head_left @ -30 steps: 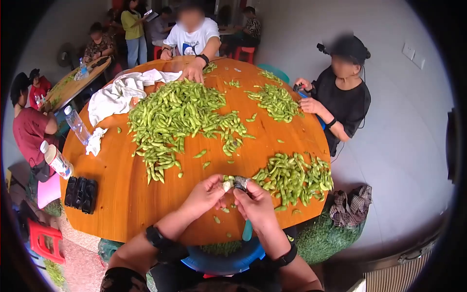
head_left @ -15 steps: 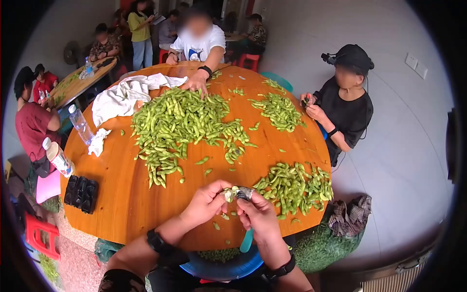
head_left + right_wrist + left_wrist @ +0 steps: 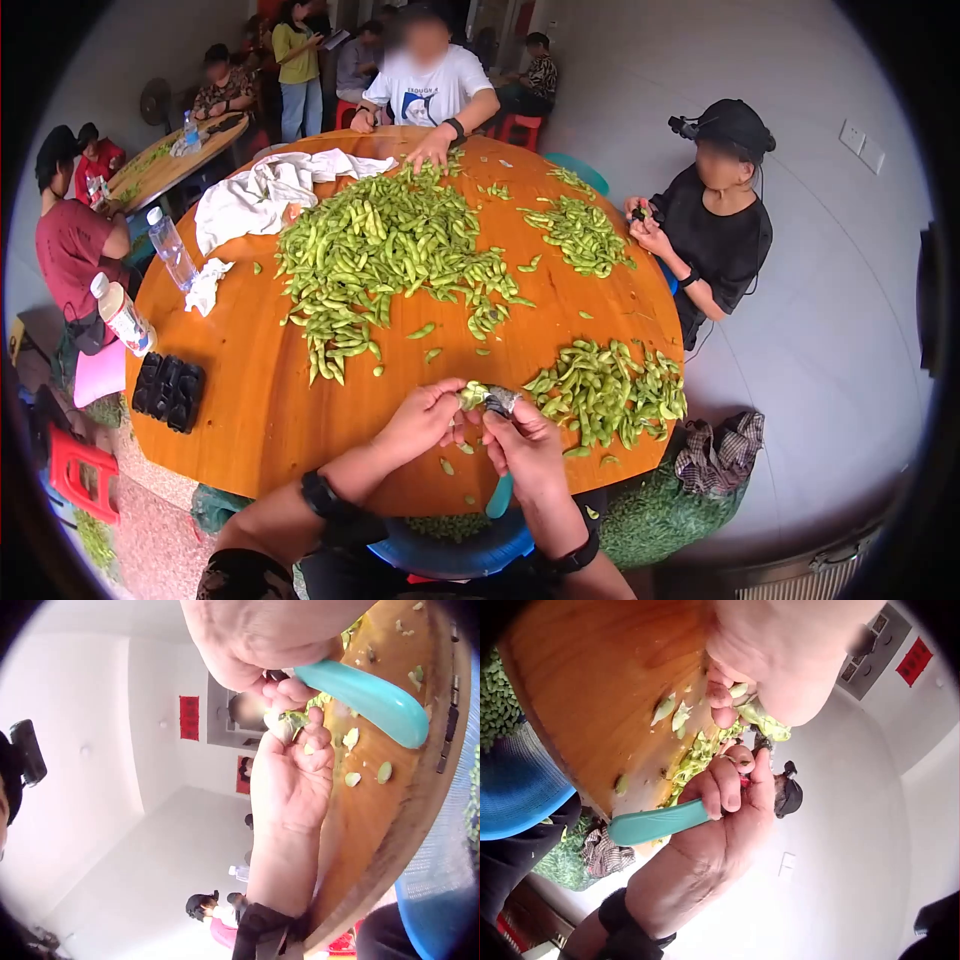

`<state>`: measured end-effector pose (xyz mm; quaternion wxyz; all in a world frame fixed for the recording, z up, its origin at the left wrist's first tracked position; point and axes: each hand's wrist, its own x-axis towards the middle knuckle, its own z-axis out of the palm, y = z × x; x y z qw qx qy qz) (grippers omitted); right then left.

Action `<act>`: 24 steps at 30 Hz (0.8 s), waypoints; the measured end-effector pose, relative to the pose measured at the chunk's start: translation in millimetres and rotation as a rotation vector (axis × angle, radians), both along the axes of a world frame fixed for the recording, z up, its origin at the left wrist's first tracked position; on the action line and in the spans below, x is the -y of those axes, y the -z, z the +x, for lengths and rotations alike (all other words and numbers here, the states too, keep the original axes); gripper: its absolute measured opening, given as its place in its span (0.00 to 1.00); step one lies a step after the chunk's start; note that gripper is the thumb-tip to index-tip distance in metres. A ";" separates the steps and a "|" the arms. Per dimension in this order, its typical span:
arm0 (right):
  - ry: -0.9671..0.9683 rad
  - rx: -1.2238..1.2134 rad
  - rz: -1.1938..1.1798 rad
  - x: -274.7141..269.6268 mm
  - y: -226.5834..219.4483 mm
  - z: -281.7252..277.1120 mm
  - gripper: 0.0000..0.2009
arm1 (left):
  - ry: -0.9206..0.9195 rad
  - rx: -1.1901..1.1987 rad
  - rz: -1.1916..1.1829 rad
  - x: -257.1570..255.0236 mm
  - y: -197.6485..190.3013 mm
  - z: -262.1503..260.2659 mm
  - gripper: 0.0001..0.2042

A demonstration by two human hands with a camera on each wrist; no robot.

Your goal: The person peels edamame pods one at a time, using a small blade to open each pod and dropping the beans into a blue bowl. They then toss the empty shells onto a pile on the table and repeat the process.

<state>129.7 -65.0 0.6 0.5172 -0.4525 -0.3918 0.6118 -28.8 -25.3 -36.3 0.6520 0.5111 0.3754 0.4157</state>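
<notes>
My left hand (image 3: 420, 418) pinches a green soybean pod (image 3: 471, 394) between thumb and fingers above the near edge of the round wooden table (image 3: 270, 420). Close against it, my right hand (image 3: 530, 455) grips a tool with a teal handle (image 3: 367, 697), which sticks out below the curled fingers. The tool's working end is hidden among the fingers. Something dark and grey (image 3: 500, 402) is at the right thumb and fingertips, right beside the pod. In the left wrist view, pale split pod pieces (image 3: 681, 716) lie on the wood under the hands.
A large heap of pods (image 3: 380, 235) covers the table's middle, with a smaller pile (image 3: 605, 395) at my right. Bottles (image 3: 122, 315), a black tray (image 3: 168, 392) and a white cloth (image 3: 255, 200) stand or lie leftward. Below the edge sits a blue basin (image 3: 460, 555). Two people work across the table.
My hands stay together at nearly the same spot, around pod and tool. The person opposite has moved a hand rightward along the heap's far side. The head view has shifted slightly.
</notes>
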 end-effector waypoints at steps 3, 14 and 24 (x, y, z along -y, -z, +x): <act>0.003 0.000 -0.030 -0.4 -0.4 3.9 0.05 | 0.091 0.089 0.009 -2.3 5.2 -1.6 0.12; 0.007 0.004 0.015 3.4 2.1 4.8 0.03 | 0.078 -0.001 -0.004 0.7 1.0 3.8 0.08; -0.001 -0.125 0.005 -0.4 13.3 1.7 0.07 | -0.007 0.129 -0.166 -1.4 -1.8 0.8 0.07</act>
